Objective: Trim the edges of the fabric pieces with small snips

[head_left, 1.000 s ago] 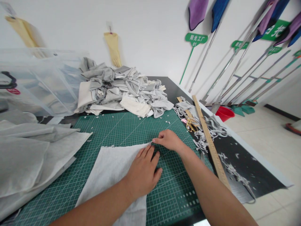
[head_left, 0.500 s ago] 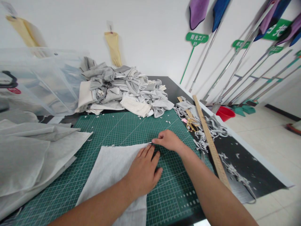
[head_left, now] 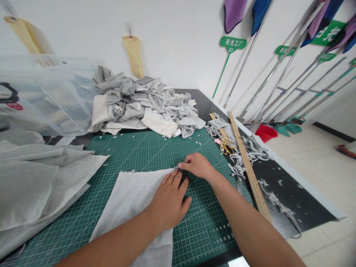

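Note:
A light grey piece of cloth (head_left: 133, 200) lies flat over the green cutting mat (head_left: 205, 222), its far edge frayed. My left hand (head_left: 171, 200) rests open on the cloth's right side, fingers pointing to the far right corner and thumb out over the mat. At that corner my right hand (head_left: 196, 165) is closed in a pinch, thumb towards the cloth. A small shiny metal piece (head_left: 177, 168) shows at its fingertips, touching or very near the cloth corner. Most of that piece is hidden, so its kind is unclear.
At the back sits a heap of grey and white cloths (head_left: 150, 107), beside a clear plastic bin (head_left: 55, 104). More grey cloth (head_left: 41, 185) is stacked left. On the right are a wooden ruler (head_left: 247, 163), gold-handled scissors (head_left: 226, 147) and fabric scraps (head_left: 239, 165).
The whole view has shifted very slightly. Both hands and the cloth keep nearly the same positions; no grip has visibly changed.

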Motion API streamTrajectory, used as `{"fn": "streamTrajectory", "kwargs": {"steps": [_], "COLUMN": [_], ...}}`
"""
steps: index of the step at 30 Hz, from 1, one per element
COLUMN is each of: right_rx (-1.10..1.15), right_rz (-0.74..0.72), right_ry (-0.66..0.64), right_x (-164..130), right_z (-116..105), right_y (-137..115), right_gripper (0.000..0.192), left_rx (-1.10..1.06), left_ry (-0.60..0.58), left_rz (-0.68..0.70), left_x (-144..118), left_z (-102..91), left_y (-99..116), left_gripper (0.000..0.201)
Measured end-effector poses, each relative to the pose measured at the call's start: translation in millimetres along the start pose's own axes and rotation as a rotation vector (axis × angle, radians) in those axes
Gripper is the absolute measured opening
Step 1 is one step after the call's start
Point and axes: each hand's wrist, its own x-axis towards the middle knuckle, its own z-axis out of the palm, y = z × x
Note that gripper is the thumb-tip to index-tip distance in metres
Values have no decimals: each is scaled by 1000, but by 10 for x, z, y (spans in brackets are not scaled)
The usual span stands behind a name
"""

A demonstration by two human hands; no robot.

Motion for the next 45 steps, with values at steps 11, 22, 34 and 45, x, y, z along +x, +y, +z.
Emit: {"fn": "streamTrajectory", "kwargs": {"steps": [11,22,34,45], "right_rx": [9,16,28,95], "right_rz": [16,-4,-14,36], "right_ry": [81,62,122,289], "right_x": [20,10,15,-2], "right_z": [28,60,101,95], "right_y": [32,-24,-58,-89], "right_gripper": [44,41,42,49], "left_rx": [9,-2,10,-56], "left_ry": [6,15,21,100], "left_rz": [-2,-3,16,31], "left_x": [-10,-1,14,99], "left_z": [25,21,29,-57], "left_y": [-3,4,-3,-26], "left_gripper": [50,49,49,40]}}
